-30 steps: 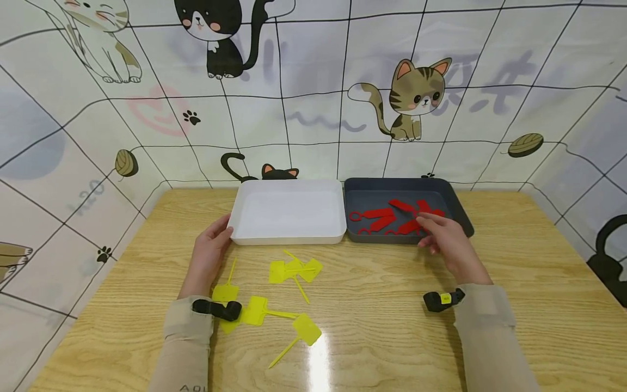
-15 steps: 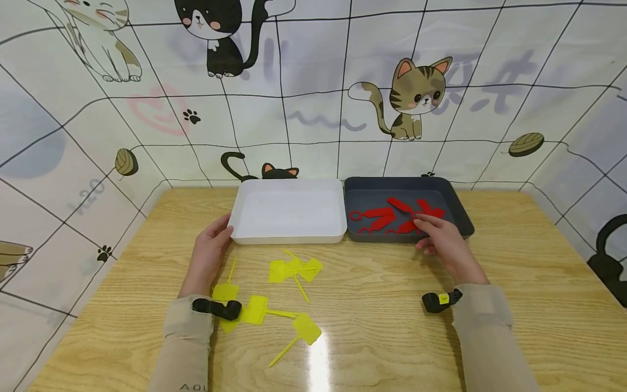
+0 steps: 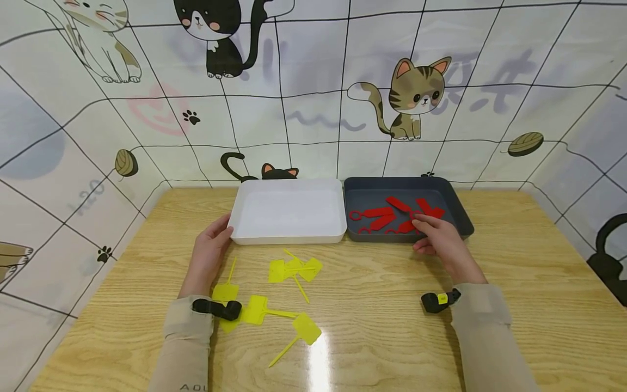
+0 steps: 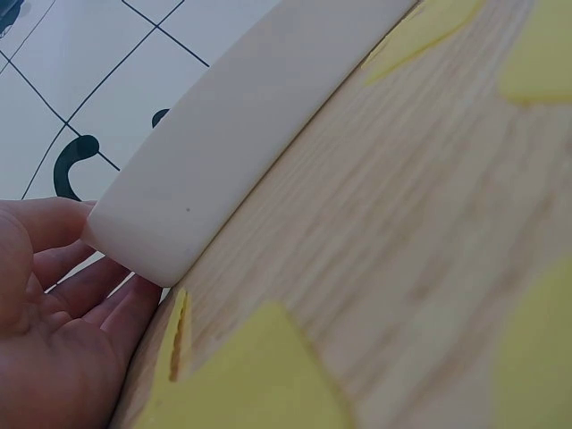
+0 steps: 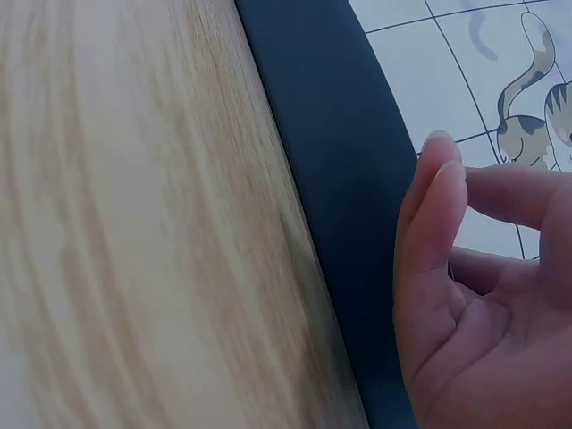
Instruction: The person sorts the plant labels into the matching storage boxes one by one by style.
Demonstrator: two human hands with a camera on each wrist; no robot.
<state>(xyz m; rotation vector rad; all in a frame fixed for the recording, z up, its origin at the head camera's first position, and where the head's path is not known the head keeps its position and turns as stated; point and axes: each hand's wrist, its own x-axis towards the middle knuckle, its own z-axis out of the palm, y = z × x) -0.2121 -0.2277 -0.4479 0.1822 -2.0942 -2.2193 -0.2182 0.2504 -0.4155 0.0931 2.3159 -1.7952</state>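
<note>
At the back of the table, a white tray (image 3: 289,212) stands left of a dark grey tray (image 3: 392,190). My left hand (image 3: 210,250) holds the white tray by its front left corner; in the left wrist view its fingers (image 4: 130,308) curl against the corner. Reaching over the dark tray's front wall, my right hand (image 3: 443,242) has its thumb and index fingertips together at the ring end of a red tag (image 3: 398,204). Fingers hide that ring partly, and the right wrist view shows no red. Several more red tags (image 3: 382,220) lie in the dark tray.
Several yellow plant labels (image 3: 306,329) with thin stems lie on the wooden table (image 3: 377,326), some overlapping. One label (image 3: 225,292) is close beside my left wrist. A cat-print cloth (image 3: 313,120) hangs behind the trays and at both sides.
My right hand has shifted slightly left, and the red tag at its fingertips has moved left with it. The left hand, both trays and the yellow labels look unmoved.
</note>
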